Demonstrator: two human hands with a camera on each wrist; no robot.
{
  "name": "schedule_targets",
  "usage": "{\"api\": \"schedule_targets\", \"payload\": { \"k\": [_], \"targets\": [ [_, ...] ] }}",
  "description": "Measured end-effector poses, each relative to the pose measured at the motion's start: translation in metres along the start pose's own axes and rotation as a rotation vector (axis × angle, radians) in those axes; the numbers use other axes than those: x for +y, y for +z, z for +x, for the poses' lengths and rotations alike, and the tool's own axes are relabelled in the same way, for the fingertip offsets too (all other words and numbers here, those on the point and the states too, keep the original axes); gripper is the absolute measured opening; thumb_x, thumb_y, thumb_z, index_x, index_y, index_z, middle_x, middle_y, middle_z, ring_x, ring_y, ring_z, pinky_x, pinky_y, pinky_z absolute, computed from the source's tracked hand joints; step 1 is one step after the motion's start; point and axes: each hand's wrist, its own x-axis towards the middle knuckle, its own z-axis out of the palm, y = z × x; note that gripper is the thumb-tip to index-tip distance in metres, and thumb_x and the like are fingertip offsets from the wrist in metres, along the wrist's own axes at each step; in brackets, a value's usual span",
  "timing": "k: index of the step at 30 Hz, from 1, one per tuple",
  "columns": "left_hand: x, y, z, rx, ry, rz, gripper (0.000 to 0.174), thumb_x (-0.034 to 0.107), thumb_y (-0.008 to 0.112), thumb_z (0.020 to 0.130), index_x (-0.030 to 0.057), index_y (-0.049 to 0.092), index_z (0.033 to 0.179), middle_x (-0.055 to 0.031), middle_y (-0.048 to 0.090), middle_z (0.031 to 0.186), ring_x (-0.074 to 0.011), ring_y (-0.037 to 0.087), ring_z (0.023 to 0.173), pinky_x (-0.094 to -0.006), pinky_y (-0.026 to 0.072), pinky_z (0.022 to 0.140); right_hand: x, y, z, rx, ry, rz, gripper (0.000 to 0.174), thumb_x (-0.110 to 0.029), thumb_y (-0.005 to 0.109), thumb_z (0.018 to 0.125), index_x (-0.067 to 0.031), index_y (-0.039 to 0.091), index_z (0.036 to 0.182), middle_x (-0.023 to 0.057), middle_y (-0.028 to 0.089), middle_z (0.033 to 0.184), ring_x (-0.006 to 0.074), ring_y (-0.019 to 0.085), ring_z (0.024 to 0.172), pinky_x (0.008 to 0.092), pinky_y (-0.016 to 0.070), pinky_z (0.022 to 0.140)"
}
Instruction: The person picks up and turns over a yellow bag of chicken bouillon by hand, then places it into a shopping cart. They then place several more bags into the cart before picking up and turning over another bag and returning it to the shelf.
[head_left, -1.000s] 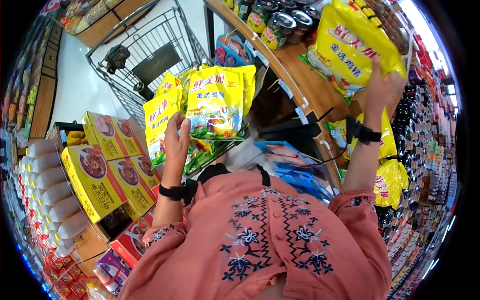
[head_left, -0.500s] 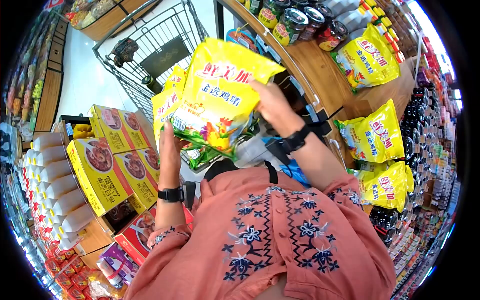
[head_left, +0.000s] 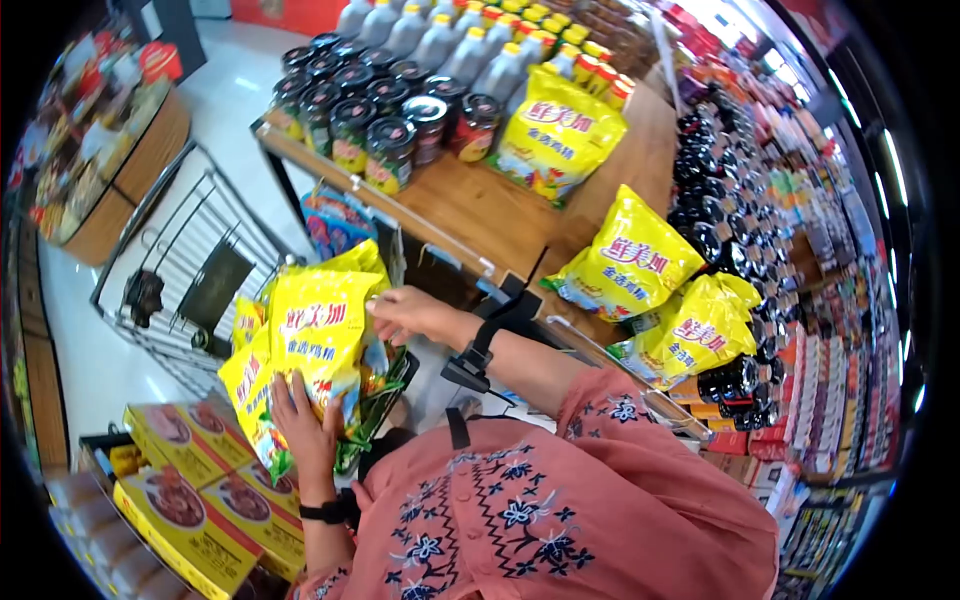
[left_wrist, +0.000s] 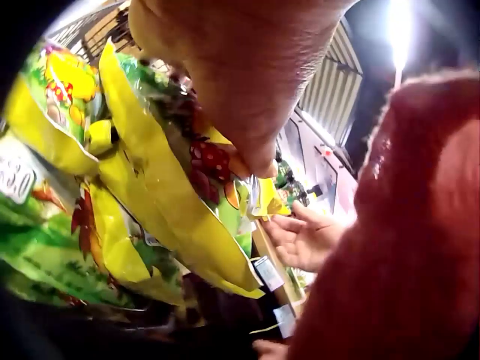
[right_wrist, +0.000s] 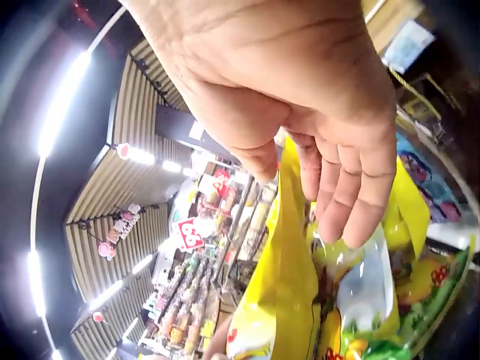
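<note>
Several yellow bags are bunched at the near end of the shopping cart in the head view, a large one point(head_left: 318, 325) in front. My left hand point(head_left: 305, 435) lies against its lower part, fingers spread and fairly straight. At its upper right edge is my right hand point(head_left: 415, 315), fingers bent. The right wrist view shows the right hand point(right_wrist: 300, 112) over a yellow bag point(right_wrist: 281, 285), its edge between thumb and fingers. In the left wrist view the left hand point(left_wrist: 240, 82) is close beside the bags point(left_wrist: 165, 202), with the right hand point(left_wrist: 304, 240) beyond.
A wooden shelf point(head_left: 490, 215) on the right holds three groups of yellow bags point(head_left: 565, 135), dark-lidded jars point(head_left: 390, 150) and bottles point(head_left: 435, 50). The cart point(head_left: 215, 280) stands at the left. Yellow boxes point(head_left: 180, 520) are stacked at lower left.
The large bag from the right hand has come down onto the bags at the cart. The head view has swung, bringing more of the shelf in. The left hand's fingers now lie over the front bag.
</note>
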Motion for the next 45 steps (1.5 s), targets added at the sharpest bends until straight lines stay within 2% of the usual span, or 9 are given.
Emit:
{"api": "schedule_targets", "payload": {
  "k": [6, 8, 12, 19, 30, 34, 37, 40, 45],
  "targets": [
    [0.0, -0.015, 0.005, -0.083, -0.052, -0.115, 0.067, 0.033, 0.07, 0.09, 0.0041, 0.044, 0.145, -0.024, 0.037, 0.151, -0.0417, 0.034, 0.14, -0.0495, 0.0273, 0.115, -0.088, -0.151, -0.058, 0.662, -0.511, -0.138, 0.016, -0.02, 0.06, 0.092, -0.0062, 0.062, 0.099, 0.0045, 0.066, 0.08, 0.0118, 0.065, 0.068, 0.0272, 0.0527, 0.059],
    [0.004, -0.015, 0.005, -0.056, -0.04, -0.138, 0.063, 0.03, 0.068, 0.092, 0.0027, 0.045, 0.144, -0.0239, 0.039, 0.15, -0.0415, 0.036, 0.138, -0.049, 0.0291, 0.114, -0.119, -0.226, -0.071, 1.089, -0.631, -0.594, 0.023, -0.024, 0.064, 0.089, -0.0041, 0.066, 0.102, 0.0166, 0.069, 0.091, 0.0321, 0.068, 0.086, 0.0385, 0.054, 0.077],
    [0.011, -0.017, 0.005, -0.026, -0.05, -0.157, 0.059, 0.028, 0.066, 0.094, 0.0005, 0.045, 0.142, -0.0241, 0.042, 0.146, -0.0417, 0.039, 0.136, -0.0485, 0.0308, 0.113, -0.167, -0.32, -0.095, 1.45, -0.748, -1.077, 0.041, -0.022, 0.069, 0.081, -0.001, 0.061, 0.115, 0.0236, 0.064, 0.113, 0.0385, 0.061, 0.108, 0.0457, 0.0492, 0.092],
    [0.009, -0.021, 0.003, 0.024, -0.073, -0.206, 0.056, 0.028, 0.062, 0.097, -0.002, 0.044, 0.141, -0.026, 0.046, 0.141, -0.0434, 0.043, 0.131, -0.0483, 0.0346, 0.11, -0.174, -0.367, -0.092, 1.345, -0.272, -1.409, 0.035, -0.023, 0.069, 0.082, -0.0007, 0.062, 0.109, 0.0229, 0.064, 0.113, 0.0394, 0.061, 0.106, 0.0483, 0.0488, 0.092],
    [0.005, -0.016, -0.002, 0.03, -0.124, -0.273, 0.054, 0.028, 0.062, 0.097, -0.0027, 0.046, 0.138, -0.0263, 0.049, 0.138, -0.0424, 0.047, 0.128, -0.0471, 0.0367, 0.108, -0.166, -0.304, -0.114, 1.278, -0.504, -1.351, 0.025, -0.029, 0.064, 0.089, -0.0077, 0.07, 0.102, 0.0177, 0.065, 0.099, 0.0363, 0.063, 0.098, 0.0466, 0.0504, 0.081],
    [-0.015, -0.003, -0.001, 0.07, -0.052, -0.213, 0.054, 0.024, 0.067, 0.094, -0.004, 0.048, 0.136, -0.0272, 0.051, 0.135, -0.0438, 0.048, 0.125, -0.0465, 0.0386, 0.106, -0.188, -0.261, -0.162, 1.196, -1.004, -1.68, 0.017, -0.012, 0.064, 0.091, -0.002, 0.062, 0.104, 0.0149, 0.062, 0.09, 0.0346, 0.062, 0.085, 0.0396, 0.0515, 0.075],
    [-0.011, -0.008, 0.003, 0.099, -0.05, -0.226, 0.053, 0.023, 0.066, 0.094, -0.0051, 0.048, 0.135, -0.0275, 0.052, 0.133, -0.0437, 0.049, 0.123, -0.0456, 0.0391, 0.106, -0.21, -0.233, -0.178, 1.092, -0.787, -1.429, 0.023, -0.03, 0.059, 0.093, -0.0127, 0.069, 0.105, 0.0117, 0.07, 0.088, 0.025, 0.067, 0.077, 0.0369, 0.0507, 0.073],
    [-0.008, -0.012, 0.008, 0.115, -0.109, -0.351, 0.051, 0.023, 0.064, 0.096, -0.0049, 0.049, 0.135, -0.0266, 0.052, 0.134, -0.0415, 0.049, 0.125, -0.0441, 0.0386, 0.107, -0.225, -0.159, -0.195, 0.769, -0.71, -1.101, 0.022, -0.019, 0.062, 0.095, -0.006, 0.068, 0.111, 0.0064, 0.07, 0.087, 0.0116, 0.066, 0.084, 0.0263, 0.0491, 0.076],
    [0.012, -0.041, 0.022, 0.012, -0.38, -1.089, 0.064, 0.046, 0.045, 0.104, -0.0037, 0.041, 0.143, -0.0213, 0.046, 0.143, -0.0325, 0.049, 0.131, -0.0413, 0.0409, 0.107, -0.218, -0.05, -0.193, 0.353, -0.717, -0.253, 0.026, -0.015, 0.064, 0.096, 0.0031, 0.065, 0.114, 0.003, 0.069, 0.102, 0.0087, 0.064, 0.092, 0.022, 0.0495, 0.08]
  ]
}}
